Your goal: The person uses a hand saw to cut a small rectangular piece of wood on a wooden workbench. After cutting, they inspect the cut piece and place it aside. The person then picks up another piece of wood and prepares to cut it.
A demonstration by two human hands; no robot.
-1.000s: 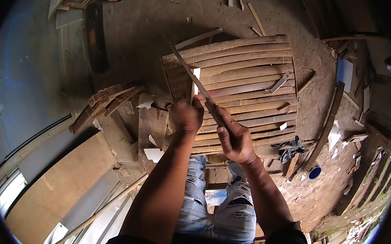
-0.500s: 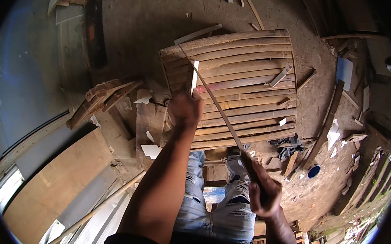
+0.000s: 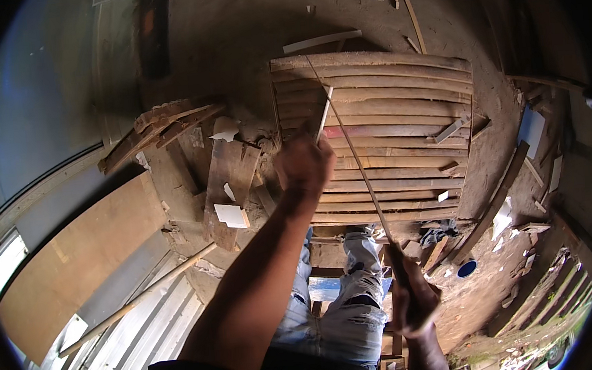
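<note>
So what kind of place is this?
Probably an outdoor woodworking spot. There's a dirt floor, a rack of wooden slats, scrap boards lying about, and the right hand grips a long blade.

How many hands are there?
2. The left hand is raised, holding a pale stick; the right hand is lower, gripping a long thin blade.

dirt floor [image 3: 242, 36] — slatted wooden panel [image 3: 404, 142], plank offcuts [image 3: 159, 126], blue lid [image 3: 467, 269]
</note>
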